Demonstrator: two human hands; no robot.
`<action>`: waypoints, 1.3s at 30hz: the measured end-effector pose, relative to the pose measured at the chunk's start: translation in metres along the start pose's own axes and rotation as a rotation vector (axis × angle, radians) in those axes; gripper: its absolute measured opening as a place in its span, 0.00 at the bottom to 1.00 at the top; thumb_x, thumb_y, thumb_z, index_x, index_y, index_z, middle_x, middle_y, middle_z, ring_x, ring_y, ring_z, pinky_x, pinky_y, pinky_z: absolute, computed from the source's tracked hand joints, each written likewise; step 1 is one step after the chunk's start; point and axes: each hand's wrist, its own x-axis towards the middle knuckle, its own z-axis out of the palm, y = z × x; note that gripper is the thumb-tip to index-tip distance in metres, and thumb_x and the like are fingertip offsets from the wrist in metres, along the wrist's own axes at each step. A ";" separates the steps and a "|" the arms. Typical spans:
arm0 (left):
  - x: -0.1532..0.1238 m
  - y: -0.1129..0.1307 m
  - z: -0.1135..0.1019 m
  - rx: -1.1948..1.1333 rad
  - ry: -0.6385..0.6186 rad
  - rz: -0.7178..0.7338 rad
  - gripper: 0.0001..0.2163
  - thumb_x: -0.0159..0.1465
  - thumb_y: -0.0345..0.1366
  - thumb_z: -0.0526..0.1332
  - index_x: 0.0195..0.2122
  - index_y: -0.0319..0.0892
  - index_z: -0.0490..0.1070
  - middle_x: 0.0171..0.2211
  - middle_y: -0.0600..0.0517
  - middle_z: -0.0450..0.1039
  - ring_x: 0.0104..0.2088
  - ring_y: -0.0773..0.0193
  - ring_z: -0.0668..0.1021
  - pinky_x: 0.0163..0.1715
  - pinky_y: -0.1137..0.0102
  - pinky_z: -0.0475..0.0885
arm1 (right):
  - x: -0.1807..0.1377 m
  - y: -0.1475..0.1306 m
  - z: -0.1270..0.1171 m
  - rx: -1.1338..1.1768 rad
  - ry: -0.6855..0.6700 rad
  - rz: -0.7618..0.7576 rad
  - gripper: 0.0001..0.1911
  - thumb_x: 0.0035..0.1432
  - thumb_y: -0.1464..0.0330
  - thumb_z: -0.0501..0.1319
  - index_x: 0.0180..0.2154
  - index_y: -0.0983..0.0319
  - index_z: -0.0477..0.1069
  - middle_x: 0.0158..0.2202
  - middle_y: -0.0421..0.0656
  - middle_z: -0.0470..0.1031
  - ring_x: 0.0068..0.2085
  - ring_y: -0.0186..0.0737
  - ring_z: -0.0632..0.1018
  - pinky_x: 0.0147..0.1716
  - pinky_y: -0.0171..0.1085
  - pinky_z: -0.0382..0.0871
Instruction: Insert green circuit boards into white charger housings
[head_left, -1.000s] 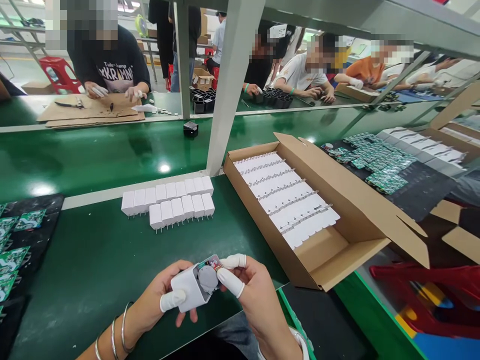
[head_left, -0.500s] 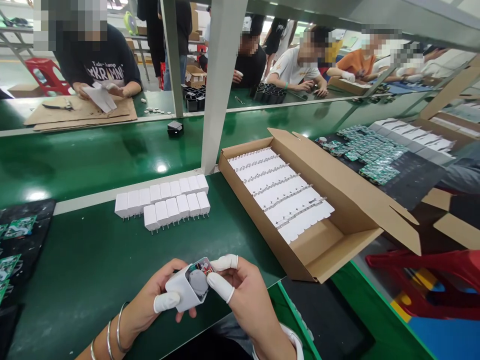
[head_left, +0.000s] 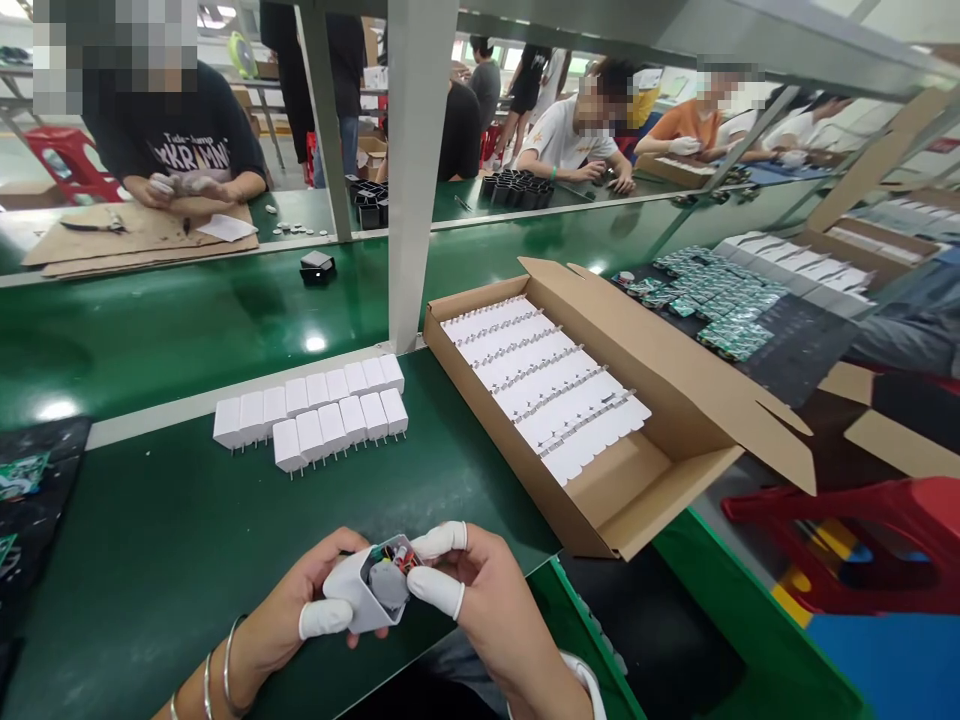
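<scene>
Progress: charger housing is held open-ended with a circuit board seated inside, wires and a grey round part visible at the mouth; judged as mid-assembly, no cover on it yet.
Done units: two rows of white charger bodies stand on the green tabletop, prongs down.
Left hand: grip closed around the housing, capped thumb pressed on its side wall.
Right hand: capped thumb and forefinger pinch at the housing mouth, touching the board (contact point partly hidden).
Location: housing sits between both hands, above the tabletop near edge.
Stock: cardboard box holds flat white pieces in overlapping rows.
Materials: smooth matte plastic, rubbery finger cots, corrugated card.
</scene>
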 end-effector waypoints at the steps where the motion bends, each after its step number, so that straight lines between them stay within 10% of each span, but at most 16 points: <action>1: 0.000 0.000 0.001 -0.009 -0.003 -0.003 0.17 0.55 0.42 0.69 0.42 0.45 0.69 0.35 0.50 0.80 0.32 0.61 0.82 0.24 0.79 0.73 | 0.000 0.000 -0.001 0.009 0.007 0.000 0.12 0.39 0.67 0.72 0.25 0.64 0.72 0.27 0.42 0.77 0.30 0.36 0.75 0.34 0.34 0.69; 15: 0.002 -0.001 -0.002 0.014 0.016 -0.014 0.16 0.53 0.40 0.70 0.40 0.44 0.70 0.37 0.50 0.80 0.35 0.59 0.82 0.23 0.79 0.74 | 0.003 0.005 -0.010 -0.044 0.047 -0.069 0.08 0.42 0.68 0.71 0.27 0.64 0.76 0.30 0.44 0.78 0.33 0.39 0.77 0.36 0.36 0.71; 26: 0.003 -0.007 -0.004 0.022 -0.017 0.006 0.15 0.53 0.39 0.71 0.40 0.45 0.73 0.34 0.54 0.78 0.28 0.71 0.77 0.26 0.79 0.74 | 0.011 0.023 -0.006 0.123 -0.140 0.154 0.21 0.37 0.63 0.75 0.36 0.63 0.76 0.34 0.42 0.77 0.36 0.37 0.75 0.37 0.34 0.69; 39: -0.003 -0.003 -0.003 -0.067 -0.126 0.012 0.14 0.54 0.38 0.70 0.42 0.49 0.72 0.48 0.52 0.78 0.48 0.58 0.78 0.44 0.67 0.72 | 0.003 0.016 0.001 0.061 -0.134 0.064 0.15 0.47 0.55 0.68 0.32 0.60 0.79 0.33 0.43 0.77 0.38 0.40 0.75 0.41 0.37 0.67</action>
